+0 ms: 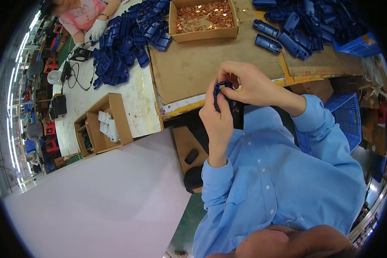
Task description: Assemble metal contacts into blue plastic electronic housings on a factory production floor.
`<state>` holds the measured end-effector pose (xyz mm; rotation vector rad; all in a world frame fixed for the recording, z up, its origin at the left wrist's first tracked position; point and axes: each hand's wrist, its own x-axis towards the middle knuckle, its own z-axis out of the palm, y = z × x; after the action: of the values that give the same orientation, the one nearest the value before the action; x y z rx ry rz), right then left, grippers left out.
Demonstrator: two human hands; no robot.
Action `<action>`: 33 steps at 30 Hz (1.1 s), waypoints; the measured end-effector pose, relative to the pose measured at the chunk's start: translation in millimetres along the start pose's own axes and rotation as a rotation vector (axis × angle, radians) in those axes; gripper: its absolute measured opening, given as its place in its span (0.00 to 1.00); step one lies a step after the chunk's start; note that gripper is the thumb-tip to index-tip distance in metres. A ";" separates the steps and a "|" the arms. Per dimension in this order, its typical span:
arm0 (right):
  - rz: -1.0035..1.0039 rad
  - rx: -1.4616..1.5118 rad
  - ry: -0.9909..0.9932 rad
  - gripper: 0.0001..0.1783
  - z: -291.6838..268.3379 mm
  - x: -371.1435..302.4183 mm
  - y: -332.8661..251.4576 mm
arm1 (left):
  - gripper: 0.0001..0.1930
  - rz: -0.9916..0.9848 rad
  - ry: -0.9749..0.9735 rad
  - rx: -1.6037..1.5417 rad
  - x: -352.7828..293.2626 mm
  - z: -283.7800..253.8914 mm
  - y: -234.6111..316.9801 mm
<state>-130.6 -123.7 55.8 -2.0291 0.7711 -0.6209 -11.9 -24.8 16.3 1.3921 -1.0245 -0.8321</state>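
A dark blue plastic housing (216, 91) is held up in front of my chest, just over the near edge of the table. My left hand (217, 116) wraps its lower part, thumb along the front. With fingers bent, my right hand (245, 84) pinches at its upper end; whether a small part sits between those fingertips is hidden. Beyond my hands, a cardboard tray (205, 36) holds many small copper-coloured metal pieces. Similar blue housings (268, 43) lie to the right of that tray, and another heap of blue housings (116, 51) is piled to its left.
A blue plastic crate (360, 45) stands at the far right, another blue crate (348, 118) below the table. Left is a cardboard box (121, 118) with white parts. A large pale panel (94, 198) fills the lower left. A gloved co-worker (84, 19) sits at far left.
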 end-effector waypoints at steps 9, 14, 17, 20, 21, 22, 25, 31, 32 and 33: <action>0.025 -0.055 -0.016 0.10 -0.3 0.5 3.7 | 0.17 0.005 -0.008 0.069 -0.2 0.9 2.8; -0.055 -0.044 0.006 0.11 2.0 -1.9 7.4 | 0.18 -0.050 0.023 0.000 3.5 -1.7 1.5; -0.037 -0.052 0.010 0.12 1.8 -1.2 6.6 | 0.18 -0.046 0.004 -0.003 3.1 -2.5 -2.7; 0.005 -0.036 -0.025 0.12 1.7 -0.9 7.1 | 0.19 -0.031 0.003 0.027 0.9 -3.0 -1.8; 0.013 -0.020 -0.033 0.12 1.6 0.1 7.7 | 0.19 -0.026 0.004 0.047 1.6 -3.1 -0.8; 0.020 -0.005 -0.041 0.12 1.3 1.1 8.1 | 0.19 -0.025 0.005 0.048 1.8 -3.1 -1.1; 0.029 0.011 -0.060 0.13 -2.7 1.5 8.1 | 0.19 0.004 -0.008 0.051 0.3 -2.1 -2.3; 0.020 -0.021 -0.075 0.14 -8.4 -0.8 13.3 | 0.18 0.027 0.012 0.062 -0.7 5.7 -5.2; 0.028 -0.033 -0.092 0.13 -7.2 -0.5 13.3 | 0.18 0.037 0.031 0.081 -1.3 5.2 -3.0; 0.000 -0.047 -0.096 0.13 -5.8 0.3 13.0 | 0.18 -0.013 0.018 0.061 -1.2 4.0 -1.5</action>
<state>-138.0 -132.8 47.7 -2.0856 0.7345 -0.5054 -15.9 -25.2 14.4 1.4572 -1.0349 -0.8021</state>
